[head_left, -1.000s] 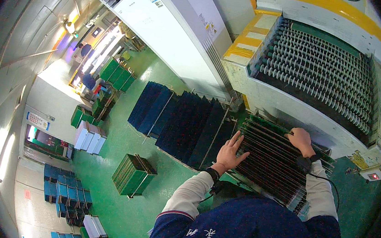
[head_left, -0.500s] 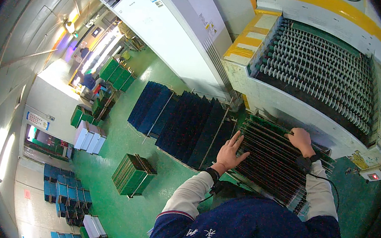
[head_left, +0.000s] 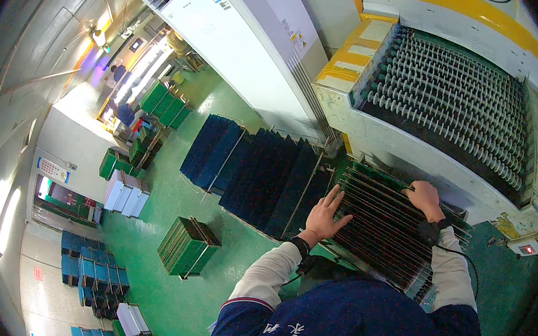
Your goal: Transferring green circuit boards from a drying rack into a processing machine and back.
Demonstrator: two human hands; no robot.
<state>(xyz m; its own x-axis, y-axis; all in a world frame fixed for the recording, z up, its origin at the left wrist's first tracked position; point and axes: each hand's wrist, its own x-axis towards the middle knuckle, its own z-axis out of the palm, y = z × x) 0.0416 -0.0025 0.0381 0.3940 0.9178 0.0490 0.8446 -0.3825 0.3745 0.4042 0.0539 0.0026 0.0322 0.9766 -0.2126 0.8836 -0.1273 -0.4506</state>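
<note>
In front of me stands a wire rack (head_left: 433, 289) filled with thin dark panels (head_left: 377, 220) set on edge in close rows. My left hand (head_left: 324, 217) rests at the rack's left side, its fingers spread and the fingertips against the panel ends. At the far right part of the rack is my right hand (head_left: 424, 199), with its fingers curled down at the panel edges. What those fingers pinch is hidden beneath the hand. Both wrists wear dark bands with cables.
A machine with rows of white rollers (head_left: 449, 108) stands beyond the rack. Left of the rack are dark blue panel stacks (head_left: 268, 181). A green panel rack (head_left: 189, 246) sits on the green floor (head_left: 145, 247). A tall white cabinet (head_left: 236, 42) stands behind. A person (head_left: 124, 114) is far off.
My hands and the rack look the same as before. Only the distant person has shifted slightly.
</note>
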